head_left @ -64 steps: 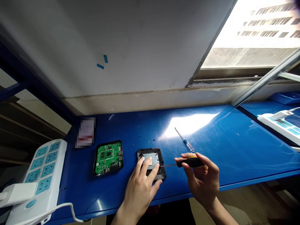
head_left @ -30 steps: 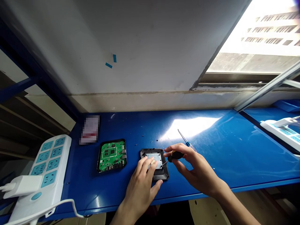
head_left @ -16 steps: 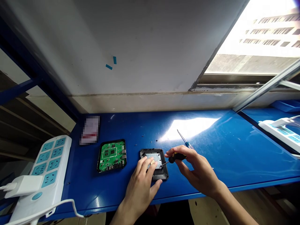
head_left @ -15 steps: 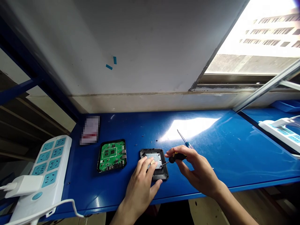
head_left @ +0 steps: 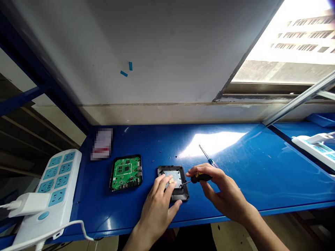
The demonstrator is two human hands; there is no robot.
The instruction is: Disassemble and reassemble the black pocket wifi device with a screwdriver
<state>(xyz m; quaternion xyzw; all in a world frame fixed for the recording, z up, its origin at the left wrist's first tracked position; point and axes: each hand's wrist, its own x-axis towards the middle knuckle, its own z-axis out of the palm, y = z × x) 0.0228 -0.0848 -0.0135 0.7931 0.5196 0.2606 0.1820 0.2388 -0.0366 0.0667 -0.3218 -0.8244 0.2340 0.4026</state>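
My right hand [head_left: 222, 188] grips a screwdriver [head_left: 201, 177] with a black and yellow handle. Its shaft slants left, the tip at the right corner of a silver metal plate [head_left: 176, 175]. That plate sits inside a black plastic cover [head_left: 185, 195] lying on the table. The fingers of my left hand [head_left: 158, 198] are spread and rest on the plate, beside a small beige piece [head_left: 171, 181]; the thumb is held apart near the cover's front edge. To the left lies a black case half [head_left: 111, 177] with a green circuit board [head_left: 127, 171] in it.
On the blue table [head_left: 251, 167], a second screwdriver [head_left: 210, 161] lies behind my right hand. Several tiny screws [head_left: 170, 158] are scattered behind the cover. A white power strip [head_left: 59, 209] with a plugged-in adapter stands left; another power strip [head_left: 314, 148] lies right. A blurred packet [head_left: 102, 143] sits back left.
The whole view has shifted slightly. The screwdriver handle in my right hand sits at a slightly different turn; its tip stays at the plate's corner. My left hand keeps its place on the plate.
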